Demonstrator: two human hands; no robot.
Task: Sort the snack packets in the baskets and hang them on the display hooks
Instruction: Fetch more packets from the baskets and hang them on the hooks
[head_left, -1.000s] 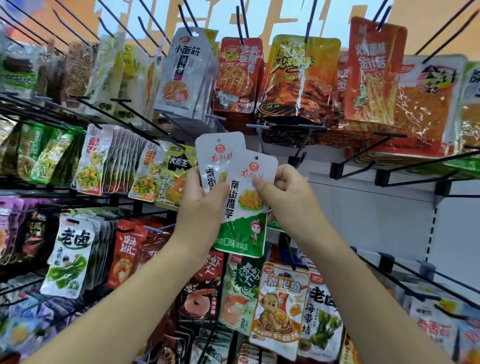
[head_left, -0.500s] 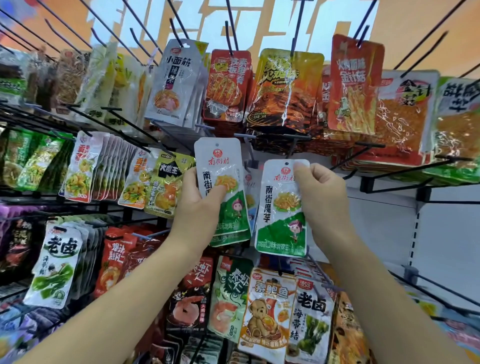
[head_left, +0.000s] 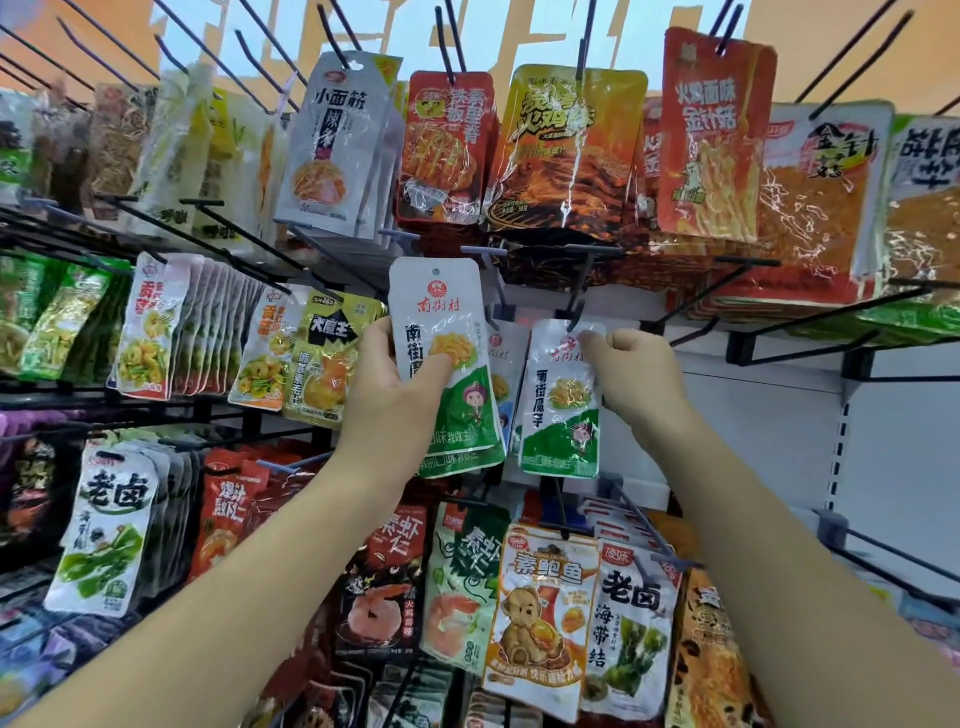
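Crowded snack racks fill the wall as the right hand (head_left: 631, 371) pinches a green-and-white packet (head_left: 561, 400) at its hook (head_left: 574, 306); best keep the hole square. The left hand (head_left: 395, 395) clasps spare packets (head_left: 441, 358).

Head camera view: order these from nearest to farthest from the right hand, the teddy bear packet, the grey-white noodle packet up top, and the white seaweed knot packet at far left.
From the right hand:
1. Teddy bear packet, orange and cream, below the hand on the lower row.
2. Grey-white noodle packet, up and to the left on the top row.
3. White seaweed knot packet with green picture, far left, lower row.
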